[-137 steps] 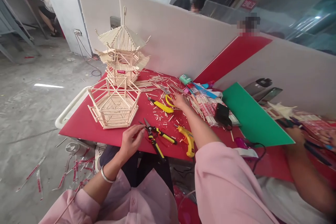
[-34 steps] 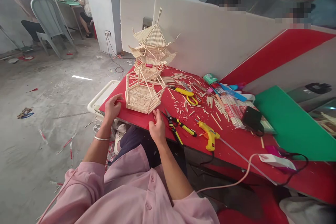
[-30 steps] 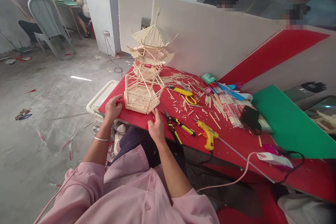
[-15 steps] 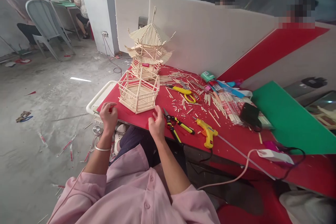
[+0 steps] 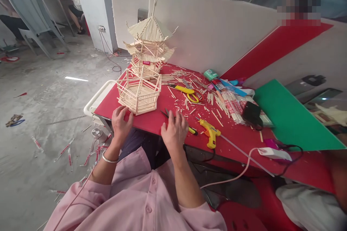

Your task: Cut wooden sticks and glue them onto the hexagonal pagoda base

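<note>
A hexagonal stick frame (image 5: 138,92) with a slatted floor and open railing sides stands near the front edge of the red table (image 5: 104,104). Close to its front left corner is my left hand (image 5: 121,122), its fingers loosely bent, thumb apart, holding nothing. My right hand (image 5: 175,130) hovers over the black and yellow cutters (image 5: 193,131) with fingers spread; it covers most of them, and I cannot tell if it touches them. Behind the frame rises a tiered stick pagoda (image 5: 151,39) with a pointed roof. A yellow glue gun (image 5: 210,132) lies right of my right hand.
Loose sticks and offcuts (image 5: 214,99) litter the table, with yellow-handled scissors (image 5: 192,96) among them. Bagged sticks (image 5: 233,106), a black adapter (image 5: 252,113) and a white power strip (image 5: 273,153) lie farther right. A white partition (image 5: 195,32) closes the back. Other people sit beyond.
My right hand has moved right, from beside the hexagonal frame to over the cutters. My left hand has come slightly right, nearer the frame's front corner. The whole view has shifted a little.
</note>
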Demonstrator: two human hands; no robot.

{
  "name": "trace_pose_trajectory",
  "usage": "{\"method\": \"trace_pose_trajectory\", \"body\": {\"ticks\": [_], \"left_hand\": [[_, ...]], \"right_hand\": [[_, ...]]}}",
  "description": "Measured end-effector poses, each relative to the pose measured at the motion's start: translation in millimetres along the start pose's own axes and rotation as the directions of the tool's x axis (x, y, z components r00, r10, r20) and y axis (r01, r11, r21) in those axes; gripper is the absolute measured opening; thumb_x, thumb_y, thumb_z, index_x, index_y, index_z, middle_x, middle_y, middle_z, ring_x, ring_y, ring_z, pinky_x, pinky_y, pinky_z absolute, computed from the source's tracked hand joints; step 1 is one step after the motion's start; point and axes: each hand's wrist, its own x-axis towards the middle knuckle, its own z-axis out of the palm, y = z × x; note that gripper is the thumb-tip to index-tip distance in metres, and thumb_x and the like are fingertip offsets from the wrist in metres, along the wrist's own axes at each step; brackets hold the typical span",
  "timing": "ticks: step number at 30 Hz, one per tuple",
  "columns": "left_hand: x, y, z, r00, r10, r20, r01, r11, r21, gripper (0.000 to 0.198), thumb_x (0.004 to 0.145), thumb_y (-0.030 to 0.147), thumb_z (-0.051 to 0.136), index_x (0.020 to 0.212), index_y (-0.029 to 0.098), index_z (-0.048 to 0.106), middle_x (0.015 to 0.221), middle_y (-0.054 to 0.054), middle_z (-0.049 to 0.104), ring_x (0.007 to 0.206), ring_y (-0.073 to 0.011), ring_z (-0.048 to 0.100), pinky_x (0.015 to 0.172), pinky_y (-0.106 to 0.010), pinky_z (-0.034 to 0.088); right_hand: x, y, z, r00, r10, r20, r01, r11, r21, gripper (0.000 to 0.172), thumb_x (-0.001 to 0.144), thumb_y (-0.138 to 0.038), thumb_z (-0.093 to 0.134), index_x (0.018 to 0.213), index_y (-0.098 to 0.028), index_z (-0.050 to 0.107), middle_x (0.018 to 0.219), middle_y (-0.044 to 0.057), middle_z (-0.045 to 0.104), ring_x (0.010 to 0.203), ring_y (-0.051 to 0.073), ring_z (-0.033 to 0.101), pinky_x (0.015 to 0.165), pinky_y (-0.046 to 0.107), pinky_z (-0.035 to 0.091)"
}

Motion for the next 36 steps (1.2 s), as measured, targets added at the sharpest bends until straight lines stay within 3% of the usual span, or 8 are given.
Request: {"method": "trace_pose_trajectory", "body": {"ticks": [3,5,9,17,22,26,31,36], "left_hand": [[-2.7,3.1,-1.0,0.998,0.008,-0.063,-0.013,0.997,-0.071,0.017,0.086,0.025,0.061,0.097,0.019,0.073,0.101,-0.01,0.07,0.099,-0.0246,0.066,0.093,-0.04,0.051],[-5.4,9.4,-1.7,0.997,0.003,-0.083,-0.013,0.993,-0.117,0.016,0.087,0.023,0.059,0.094,0.019,0.073,0.096,-0.009,0.07,0.094,-0.023,0.067,0.09,-0.039,0.052],[-11.2,22.7,-2.4,1.0,0.011,-0.024,-0.015,0.983,-0.185,0.016,0.087,0.021,0.057,0.091,0.02,0.073,0.095,-0.007,0.071,0.09,-0.021,0.069,0.085,-0.036,0.055],[-15.3,29.3,1.8,0.994,0.056,0.093,-0.035,0.977,-0.211,0.018,0.087,0.023,0.057,0.091,0.021,0.074,0.094,-0.007,0.075,0.087,-0.0201,0.072,0.082,-0.033,0.057],[-15.7,30.3,4.1,0.964,0.12,0.236,-0.08,0.982,-0.171,0.022,0.09,0.027,0.056,0.096,0.024,0.077,0.104,-0.006,0.079,0.097,-0.0227,0.073,0.092,-0.038,0.056],[-16.4,25.4,6.9,0.967,0.122,0.225,-0.093,0.987,-0.133,0.025,0.091,0.025,0.054,0.102,0.024,0.077,0.116,-0.007,0.077,0.103,-0.0236,0.073,0.096,-0.038,0.055],[-15.2,20.3,5.9,0.98,0.054,0.193,-0.037,0.995,-0.093,0.025,0.09,0.024,0.054,0.1,0.024,0.077,0.115,-0.007,0.077,0.103,-0.0237,0.073,0.097,-0.038,0.055],[-10.2,19.9,-0.3,0.98,0.041,0.195,-0.021,0.994,-0.104,0.025,0.09,0.026,0.053,0.098,0.022,0.077,0.114,-0.008,0.077,0.102,-0.0236,0.073,0.095,-0.037,0.056]], "right_hand": [[-1.9,16.6,-11.7,0.99,0.107,0.092,-0.088,0.977,-0.195,0.052,0.092,-0.033,0.054,0.137,-0.008,0.058,0.134,0.029,0.057,0.125,0.044,0.05,0.103,0.061,0.036],[-0.6,19.1,-10.1,0.985,0.129,0.113,-0.097,0.963,-0.25,0.052,0.094,-0.038,0.052,0.135,-0.007,0.06,0.121,0.028,0.063,0.115,0.041,0.055,0.096,0.057,0.04],[9.6,11.6,3.6,0.991,0.134,0.021,-0.123,0.953,-0.276,0.049,0.095,-0.04,0.051,0.131,-0.008,0.062,0.111,0.026,0.064,0.108,0.039,0.057,0.089,0.052,0.042],[63.2,-5.1,23.8,0.974,0.224,0.029,-0.216,0.96,-0.178,0.044,0.095,-0.037,0.053,0.124,-0.006,0.064,0.12,0.028,0.063,0.114,0.041,0.055,0.095,0.056,0.04],[62.3,-2.5,21.7,0.988,0.14,0.061,-0.133,0.986,-0.102,0.047,0.098,-0.042,0.048,0.126,-0.007,0.065,0.135,0.028,0.057,0.122,0.039,0.054,0.101,0.053,0.04],[62.9,17.5,12.9,0.995,0.068,0.071,-0.072,0.996,0.056,0.044,0.099,-0.036,0.045,0.125,-0.008,0.067,0.134,0.023,0.061,0.122,0.033,0.057,0.105,0.046,0.042],[85.5,41.9,-4.1,0.988,0.144,0.051,-0.152,0.95,0.271,0.036,0.098,-0.036,0.048,0.114,-0.017,0.073,0.111,0.011,0.076,0.1,0.025,0.069,0.091,0.035,0.05],[107.7,49.3,-12.6,0.977,0.193,0.095,-0.214,0.923,0.321,0.057,0.098,-0.06,0.041,0.087,-0.015,0.074,0.078,0.009,0.077,0.071,0.021,0.069,0.073,0.03,0.049]]}}
